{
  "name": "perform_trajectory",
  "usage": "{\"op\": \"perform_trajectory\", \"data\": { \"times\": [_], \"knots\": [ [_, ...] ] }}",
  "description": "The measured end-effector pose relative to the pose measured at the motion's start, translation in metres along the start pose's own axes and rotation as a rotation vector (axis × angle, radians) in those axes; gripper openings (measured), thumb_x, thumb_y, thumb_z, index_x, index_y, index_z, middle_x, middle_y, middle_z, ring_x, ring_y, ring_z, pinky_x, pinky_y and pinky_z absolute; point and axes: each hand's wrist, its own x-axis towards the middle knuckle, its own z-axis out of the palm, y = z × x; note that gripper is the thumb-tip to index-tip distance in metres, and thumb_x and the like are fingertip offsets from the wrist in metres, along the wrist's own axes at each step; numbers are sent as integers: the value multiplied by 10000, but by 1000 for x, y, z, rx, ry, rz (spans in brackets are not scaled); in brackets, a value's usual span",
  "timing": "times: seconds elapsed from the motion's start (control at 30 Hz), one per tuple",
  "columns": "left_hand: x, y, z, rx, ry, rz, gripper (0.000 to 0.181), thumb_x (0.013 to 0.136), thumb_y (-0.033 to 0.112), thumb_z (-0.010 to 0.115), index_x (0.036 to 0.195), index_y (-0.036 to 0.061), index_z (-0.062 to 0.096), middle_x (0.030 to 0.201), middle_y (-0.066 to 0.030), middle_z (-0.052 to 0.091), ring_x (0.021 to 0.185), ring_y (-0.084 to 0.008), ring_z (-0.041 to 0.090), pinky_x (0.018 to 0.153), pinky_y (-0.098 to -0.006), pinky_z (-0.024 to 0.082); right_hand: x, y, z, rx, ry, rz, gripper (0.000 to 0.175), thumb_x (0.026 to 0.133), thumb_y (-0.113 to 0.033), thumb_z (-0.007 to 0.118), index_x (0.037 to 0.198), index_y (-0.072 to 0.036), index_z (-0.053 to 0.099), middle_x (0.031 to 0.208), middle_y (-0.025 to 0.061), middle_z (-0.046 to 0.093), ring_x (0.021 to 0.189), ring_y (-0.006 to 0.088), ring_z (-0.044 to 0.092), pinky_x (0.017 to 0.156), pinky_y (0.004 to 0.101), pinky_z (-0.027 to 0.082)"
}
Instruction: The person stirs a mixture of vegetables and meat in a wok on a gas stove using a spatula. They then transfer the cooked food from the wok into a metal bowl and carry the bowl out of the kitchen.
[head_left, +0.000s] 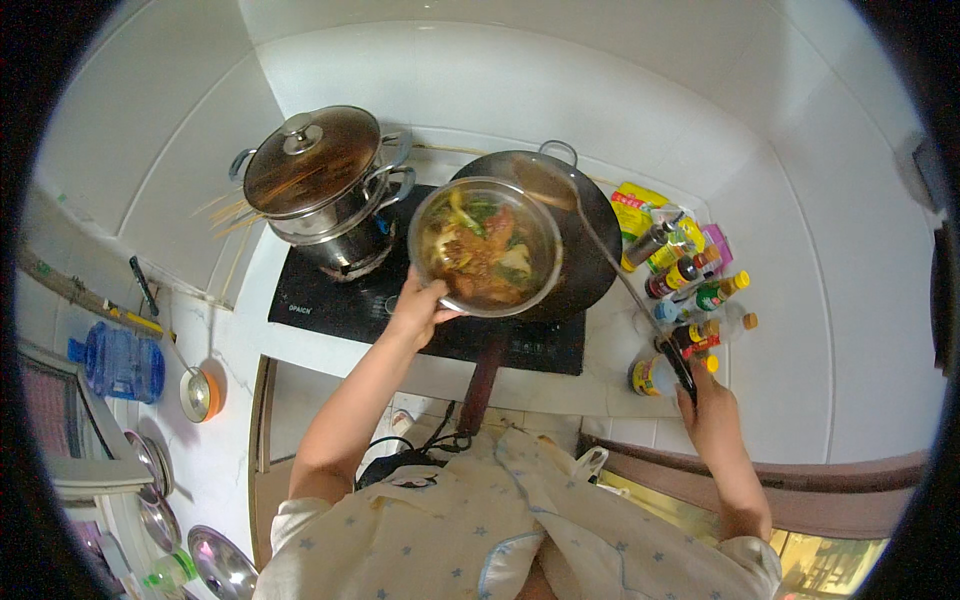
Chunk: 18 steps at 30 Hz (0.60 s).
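A round stainless steel bowl (546, 279) of cooked food in brownish liquid, with green leafy pieces and reddish chunks, is held by its near-left rim in my left hand (421, 309). The bowl is over the left part of a dark wok (589, 266) and hides much of its inside. My right hand (711, 409) grips the black handle of a long metal spatula (544, 182). Its broad blade lies inside the wok near the far rim. The wok's wooden handle (481, 386) points toward my body. It sits on the right of a black two-burner cooktop (337, 304).
On the left burner stands a steel steamer pot (315, 161) with a glass lid; thin sticks jut from its left side. Several sauce bottles (679, 277) and seasoning bags (636, 206) crowd the right counter. An orange bowl (214, 390) with a ladle and a blue water jug (124, 364) are left.
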Motion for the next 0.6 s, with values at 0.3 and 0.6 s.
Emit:
{"op": "perform_trajectory", "data": {
  "times": [0.3,0.6],
  "knots": [
    [-82,-12,-62,-37,145,9,559,762,-22,386,1293,56,233,1160,-163,453,927,-250,563,578,-297,571,67,37,11,267,-291,153,213,773,-118,564,929,21,523,806,253,574,752,391,567,631,454,450],
    [-132,-17,-75,-95,324,10,494,746,-7,410,1223,67,306,1083,-128,484,804,-191,570,489,-246,548,109,37,3,61,-551,28,244,849,-203,488,828,38,514,593,166,546,456,265,555,425,371,452]
  ]
}}
